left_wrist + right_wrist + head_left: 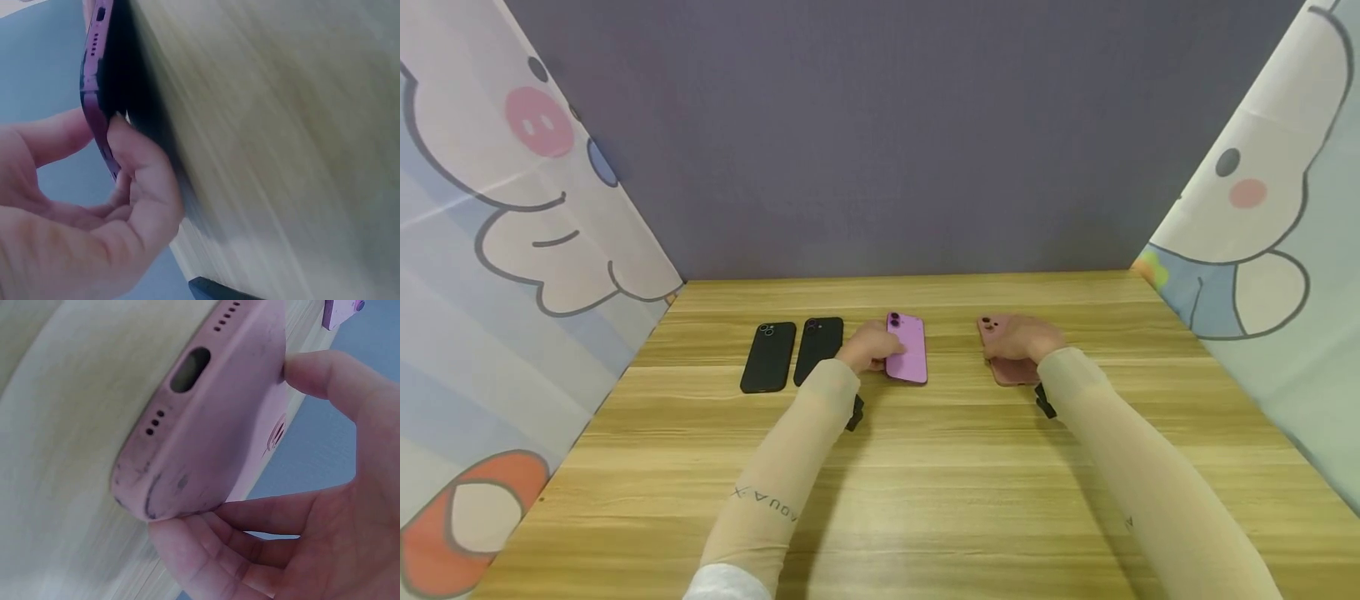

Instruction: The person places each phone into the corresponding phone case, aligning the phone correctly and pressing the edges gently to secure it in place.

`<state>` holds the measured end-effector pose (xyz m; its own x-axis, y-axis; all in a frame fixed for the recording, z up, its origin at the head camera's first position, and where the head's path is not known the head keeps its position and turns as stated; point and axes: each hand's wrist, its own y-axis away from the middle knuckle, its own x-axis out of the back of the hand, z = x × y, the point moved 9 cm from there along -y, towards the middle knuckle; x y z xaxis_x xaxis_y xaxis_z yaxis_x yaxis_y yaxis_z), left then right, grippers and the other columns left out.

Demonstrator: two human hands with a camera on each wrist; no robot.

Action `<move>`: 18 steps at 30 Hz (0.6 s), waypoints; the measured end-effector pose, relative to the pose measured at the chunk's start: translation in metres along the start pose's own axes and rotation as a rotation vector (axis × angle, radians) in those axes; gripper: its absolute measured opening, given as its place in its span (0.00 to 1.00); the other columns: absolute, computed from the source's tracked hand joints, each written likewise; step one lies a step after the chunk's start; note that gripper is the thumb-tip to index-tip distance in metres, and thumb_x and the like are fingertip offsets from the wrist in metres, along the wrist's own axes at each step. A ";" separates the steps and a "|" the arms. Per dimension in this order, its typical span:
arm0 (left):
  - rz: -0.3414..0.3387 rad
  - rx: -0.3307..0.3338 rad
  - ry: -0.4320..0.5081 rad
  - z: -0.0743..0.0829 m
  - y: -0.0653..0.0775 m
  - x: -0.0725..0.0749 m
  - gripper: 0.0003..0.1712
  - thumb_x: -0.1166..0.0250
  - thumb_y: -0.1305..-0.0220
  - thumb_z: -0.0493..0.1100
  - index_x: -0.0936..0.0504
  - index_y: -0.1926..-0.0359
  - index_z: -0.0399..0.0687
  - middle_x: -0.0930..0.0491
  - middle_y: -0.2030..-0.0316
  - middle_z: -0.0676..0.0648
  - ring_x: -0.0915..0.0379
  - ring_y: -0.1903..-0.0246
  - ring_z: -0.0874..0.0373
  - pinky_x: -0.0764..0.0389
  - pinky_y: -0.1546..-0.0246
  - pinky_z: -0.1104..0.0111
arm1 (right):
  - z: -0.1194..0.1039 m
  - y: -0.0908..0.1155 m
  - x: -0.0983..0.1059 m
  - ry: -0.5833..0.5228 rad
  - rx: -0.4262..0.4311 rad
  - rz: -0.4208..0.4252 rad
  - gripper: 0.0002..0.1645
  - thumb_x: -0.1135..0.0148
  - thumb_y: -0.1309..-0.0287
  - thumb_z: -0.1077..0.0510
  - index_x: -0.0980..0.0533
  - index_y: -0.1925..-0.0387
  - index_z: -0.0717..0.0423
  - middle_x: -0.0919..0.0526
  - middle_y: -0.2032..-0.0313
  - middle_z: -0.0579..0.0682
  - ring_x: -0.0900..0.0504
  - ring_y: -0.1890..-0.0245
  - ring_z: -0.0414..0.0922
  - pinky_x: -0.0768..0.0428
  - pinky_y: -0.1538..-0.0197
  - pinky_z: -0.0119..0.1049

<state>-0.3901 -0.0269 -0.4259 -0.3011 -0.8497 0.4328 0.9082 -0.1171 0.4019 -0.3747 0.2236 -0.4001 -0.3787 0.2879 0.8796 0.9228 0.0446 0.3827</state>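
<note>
My left hand [871, 343] pinches the left edge of a purple phone [912, 357], camera end pointing away. In the left wrist view, thumb and fingers hold the phone's edge [94, 69], and its underside is tilted up off the tabletop. A pink-cased phone [1011, 373] lies farther right under my right hand [1028, 340]. The right wrist view has the thumb on one side of the pink case [212, 444] and the fingers on the other, near a scuffed corner. My right hand hides part of this phone's back.
Two black phones, one at far left [767, 358] and one [820, 346] beside my left hand, lie on the wood-grain table [925, 500]. A dark grey panel [880, 142] stands behind, with cartoon-print sheets on both sides.
</note>
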 end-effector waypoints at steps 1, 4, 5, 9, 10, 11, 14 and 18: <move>-0.017 -0.006 0.034 -0.001 0.000 0.000 0.12 0.37 0.40 0.35 0.26 0.56 0.37 0.26 0.64 0.44 0.28 0.69 0.55 0.22 0.71 0.68 | 0.000 0.000 0.000 0.000 -0.001 0.002 0.31 0.41 0.48 0.38 0.24 0.53 0.59 0.23 0.57 0.58 0.25 0.67 0.51 0.27 0.69 0.38; -0.050 -0.016 0.087 -0.003 0.000 0.002 0.09 0.40 0.39 0.35 0.26 0.57 0.37 0.26 0.65 0.44 0.28 0.68 0.54 0.21 0.69 0.67 | 0.000 0.000 0.000 0.002 -0.002 0.001 0.31 0.42 0.48 0.38 0.24 0.53 0.59 0.23 0.57 0.58 0.26 0.67 0.51 0.28 0.70 0.38; -0.062 -0.016 0.101 -0.004 0.000 0.002 0.09 0.40 0.39 0.35 0.26 0.57 0.37 0.26 0.65 0.44 0.28 0.69 0.54 0.21 0.68 0.67 | 0.000 0.000 0.000 0.004 -0.002 0.000 0.31 0.42 0.47 0.38 0.24 0.54 0.59 0.23 0.58 0.57 0.26 0.68 0.50 0.28 0.70 0.38; -0.095 -0.010 0.145 -0.007 0.001 0.003 0.07 0.43 0.38 0.34 0.29 0.59 0.37 0.28 0.67 0.43 0.29 0.70 0.54 0.21 0.67 0.66 | 0.000 -0.001 0.000 0.004 0.001 0.001 0.29 0.43 0.47 0.38 0.24 0.55 0.58 0.22 0.59 0.57 0.26 0.68 0.50 0.28 0.70 0.38; -0.103 -0.006 0.158 -0.008 0.002 0.004 0.07 0.43 0.38 0.33 0.31 0.59 0.38 0.29 0.68 0.43 0.29 0.70 0.53 0.21 0.66 0.66 | 0.001 -0.002 0.000 0.003 -0.001 0.001 0.30 0.43 0.47 0.38 0.24 0.55 0.58 0.23 0.59 0.57 0.26 0.68 0.50 0.28 0.70 0.38; -0.109 -0.003 0.166 -0.008 0.002 0.004 0.07 0.44 0.39 0.33 0.31 0.60 0.38 0.29 0.69 0.43 0.30 0.71 0.53 0.21 0.66 0.65 | 0.002 -0.002 0.000 0.001 -0.007 0.002 0.30 0.42 0.47 0.38 0.24 0.56 0.58 0.23 0.59 0.56 0.26 0.68 0.50 0.28 0.70 0.38; -0.124 0.001 0.180 -0.008 0.003 0.005 0.07 0.43 0.40 0.32 0.33 0.63 0.39 0.30 0.69 0.43 0.30 0.71 0.53 0.20 0.65 0.65 | 0.003 -0.003 -0.001 -0.006 -0.023 0.005 0.31 0.42 0.48 0.36 0.24 0.55 0.58 0.23 0.60 0.57 0.26 0.69 0.50 0.29 0.71 0.38; -0.140 -0.007 0.181 -0.007 0.004 0.005 0.06 0.43 0.40 0.33 0.30 0.63 0.37 0.29 0.69 0.43 0.28 0.71 0.53 0.20 0.65 0.66 | 0.003 -0.003 -0.001 -0.021 -0.033 0.009 0.33 0.42 0.48 0.35 0.25 0.53 0.59 0.23 0.59 0.58 0.26 0.70 0.49 0.28 0.72 0.38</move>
<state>-0.3862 -0.0355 -0.4279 -0.3675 -0.9034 0.2207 0.8634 -0.2433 0.4419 -0.3767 0.2257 -0.4027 -0.3680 0.3083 0.8772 0.9233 0.0099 0.3839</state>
